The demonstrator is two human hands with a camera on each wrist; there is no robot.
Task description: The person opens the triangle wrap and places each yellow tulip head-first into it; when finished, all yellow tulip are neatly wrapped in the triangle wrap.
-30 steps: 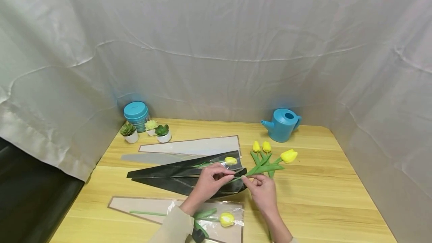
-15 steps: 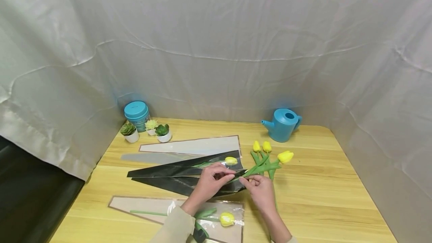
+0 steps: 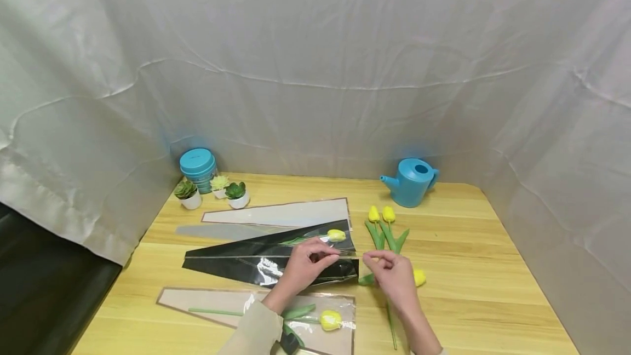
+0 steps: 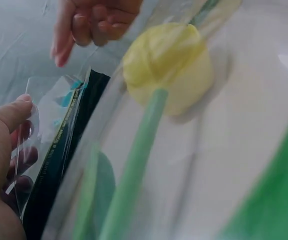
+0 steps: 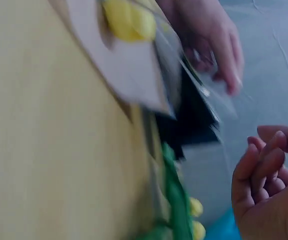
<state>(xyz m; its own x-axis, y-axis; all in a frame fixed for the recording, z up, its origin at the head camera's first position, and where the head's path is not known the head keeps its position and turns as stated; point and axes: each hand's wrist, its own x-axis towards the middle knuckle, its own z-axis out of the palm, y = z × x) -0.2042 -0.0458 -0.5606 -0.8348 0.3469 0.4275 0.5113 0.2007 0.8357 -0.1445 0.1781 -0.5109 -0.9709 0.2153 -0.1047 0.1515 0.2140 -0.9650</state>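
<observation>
My left hand (image 3: 305,262) pinches the clear film (image 4: 36,112) at the mouth of a black flower sleeve (image 3: 222,262), between thumb and fingers. Facing it from the right, my right hand (image 3: 394,275) has its thumb and forefinger near the sleeve's mouth. In the right wrist view its fingers are loosely bent with nothing visible between them. A yellow artificial tulip (image 3: 419,277) lies partly hidden under that hand, one leaf (image 3: 366,279) showing at its left. Another tulip (image 3: 337,235) lies inside black wrapping just behind the left hand.
A pale sleeve (image 3: 231,297) in front contains a tulip (image 3: 331,320). White (image 3: 276,214) and grey (image 3: 217,230) sleeves lie behind. Two tulips (image 3: 382,214) rest at the right, below a blue watering can (image 3: 411,182). Small potted succulents (image 3: 238,195) and a blue tin (image 3: 198,169) stand back left.
My right hand has let go of the tulip, which now lies below it on the table, and has moved slightly right. The left hand stays at the sleeve's mouth.
</observation>
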